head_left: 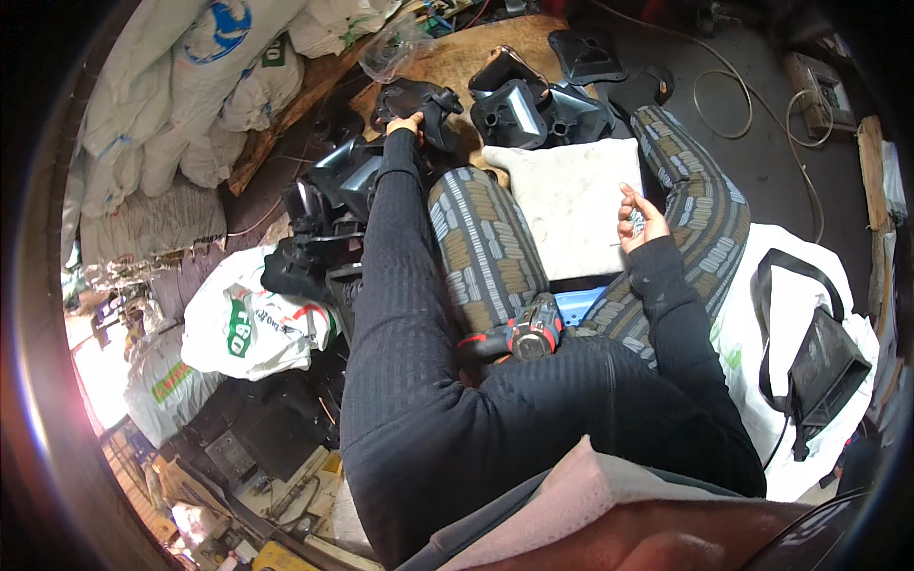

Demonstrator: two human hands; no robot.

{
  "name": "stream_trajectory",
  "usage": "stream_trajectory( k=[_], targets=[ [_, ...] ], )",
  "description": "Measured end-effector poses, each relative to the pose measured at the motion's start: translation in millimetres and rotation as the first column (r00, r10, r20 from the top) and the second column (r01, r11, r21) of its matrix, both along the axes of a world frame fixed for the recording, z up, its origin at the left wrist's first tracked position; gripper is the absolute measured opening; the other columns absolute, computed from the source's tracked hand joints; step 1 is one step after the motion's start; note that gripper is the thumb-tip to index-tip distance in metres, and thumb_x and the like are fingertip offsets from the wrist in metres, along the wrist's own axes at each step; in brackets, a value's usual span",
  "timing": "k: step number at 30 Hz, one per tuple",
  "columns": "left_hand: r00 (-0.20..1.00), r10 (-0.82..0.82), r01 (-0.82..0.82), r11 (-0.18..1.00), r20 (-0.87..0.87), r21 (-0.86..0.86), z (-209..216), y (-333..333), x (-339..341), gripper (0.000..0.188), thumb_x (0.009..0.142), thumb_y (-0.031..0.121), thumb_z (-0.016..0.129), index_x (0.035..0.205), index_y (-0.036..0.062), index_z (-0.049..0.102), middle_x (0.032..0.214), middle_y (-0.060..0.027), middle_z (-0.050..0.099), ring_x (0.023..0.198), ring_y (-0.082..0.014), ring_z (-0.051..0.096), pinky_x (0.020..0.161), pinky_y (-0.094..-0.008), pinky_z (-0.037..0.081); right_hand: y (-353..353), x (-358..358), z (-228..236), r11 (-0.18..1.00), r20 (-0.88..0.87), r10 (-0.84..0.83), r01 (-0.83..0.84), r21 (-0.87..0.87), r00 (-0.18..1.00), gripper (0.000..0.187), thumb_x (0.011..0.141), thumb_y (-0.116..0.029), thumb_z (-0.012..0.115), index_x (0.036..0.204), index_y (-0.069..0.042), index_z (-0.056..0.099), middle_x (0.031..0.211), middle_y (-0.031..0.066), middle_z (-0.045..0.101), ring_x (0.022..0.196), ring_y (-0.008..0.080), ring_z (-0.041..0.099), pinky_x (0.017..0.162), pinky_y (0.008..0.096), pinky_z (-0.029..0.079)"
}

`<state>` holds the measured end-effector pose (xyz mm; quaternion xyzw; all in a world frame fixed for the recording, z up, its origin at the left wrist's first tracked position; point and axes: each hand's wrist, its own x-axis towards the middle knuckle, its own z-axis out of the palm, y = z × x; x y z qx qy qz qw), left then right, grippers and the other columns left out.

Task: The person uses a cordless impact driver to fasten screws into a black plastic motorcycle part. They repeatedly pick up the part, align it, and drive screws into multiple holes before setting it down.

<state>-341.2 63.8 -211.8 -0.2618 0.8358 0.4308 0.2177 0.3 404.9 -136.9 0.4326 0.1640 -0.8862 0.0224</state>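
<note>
At the far end of my outstretched left arm, my left hand (405, 125) is closed on the edge of a black moulded plastic part (422, 103). My right hand (642, 221) hovers at the right edge of a white cloth-like pad (579, 195) lying across my legs. Its fingers are curled, with something small in the palm that is too small to name. A red and black cordless drill (533, 333) rests in my lap, below the pad. Beyond the pad, more black plastic parts (514, 112) with shiny faces sit in a group.
More black parts (328, 190) pile up left of my left arm. White sacks (181, 105) are stacked at the far left, beside a wooden plank (295, 100). A white bag (252, 314) lies at left; another (752, 381) at right bears a black part (826, 366). Thin hose (747, 109) loops over the floor.
</note>
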Motion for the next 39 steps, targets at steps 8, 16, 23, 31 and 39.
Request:
stream_trajectory(
  k=[8, 16, 23, 31, 39],
  targets=[
    [0.876, -0.357, -0.064, 0.579, -0.323, -0.813, -32.3, 43.4, 0.8, 0.037, 0.078, 0.022, 0.064, 0.111, 0.0074, 0.054, 0.108, -0.0172, 0.061, 0.093, -0.031, 0.063, 0.074, -0.0448, 0.052, -13.9, -7.8, 13.2, 0.992, 0.009, 0.116, -0.117, 0.049, 0.993, 0.028, 0.094, -0.019, 0.052, 0.116, -0.002, 0.055, 0.08, -0.0022, 0.051, 0.065, 0.0068, 0.049, 0.048, 0.019, 0.037],
    [0.619, -0.675, 0.753, 0.365, 0.401, -0.548, -42.0, 119.7, 19.5, 0.051, 0.074, 0.044, 0.066, 0.109, 0.0064, 0.065, 0.112, -0.0152, 0.064, 0.105, -0.0301, 0.061, 0.088, -0.0414, 0.048, -22.4, -19.1, 28.4, 0.989, -0.062, 0.146, -0.145, 0.007, 0.987, 0.029, 0.095, -0.019, 0.05, 0.117, 0.0, 0.054, 0.08, -0.0015, 0.05, 0.065, 0.0071, 0.048, 0.048, 0.0191, 0.036],
    [0.601, -0.75, 0.768, 0.446, 0.276, -0.46, -61.7, 129.4, 34.5, 0.045, 0.079, 0.03, 0.07, 0.114, 0.0036, 0.06, 0.097, -0.018, 0.066, 0.089, -0.0268, 0.066, 0.073, -0.0383, 0.054, -15.8, -16.7, 29.1, 0.998, -0.049, 0.062, -0.06, 0.035, 0.997, 0.029, 0.094, -0.018, 0.05, 0.117, 0.0, 0.053, 0.078, -0.0018, 0.049, 0.064, 0.0064, 0.047, 0.048, 0.0185, 0.035],
    [0.549, -0.79, 0.755, 0.328, 0.274, -0.567, -115.0, 107.8, 15.6, 0.038, 0.075, 0.038, 0.071, 0.109, 0.0199, 0.068, 0.098, -0.005, 0.069, 0.096, -0.022, 0.065, 0.085, -0.0341, 0.05, -79.3, -10.2, 73.9, 0.515, -0.363, 0.85, -0.457, 0.725, 0.382, 0.027, 0.086, -0.022, 0.065, 0.105, -0.004, 0.068, 0.092, 0.0126, 0.07, 0.086, 0.0197, 0.066, 0.077, 0.0294, 0.05],
    [0.722, -0.46, 0.48, 0.871, -0.517, -0.104, 78.2, 125.3, 16.2, 0.025, 0.081, 0.023, 0.068, 0.098, 0.0039, 0.069, 0.073, -0.012, 0.068, 0.057, -0.0182, 0.065, 0.056, -0.0287, 0.051, -92.8, -5.5, 100.6, 0.114, -0.088, 0.938, -0.058, 0.992, 0.335, 0.041, 0.077, -0.042, 0.069, 0.102, -0.008, 0.069, 0.081, 0.0125, 0.068, 0.07, 0.0271, 0.065, 0.065, 0.0351, 0.051]
  ],
)
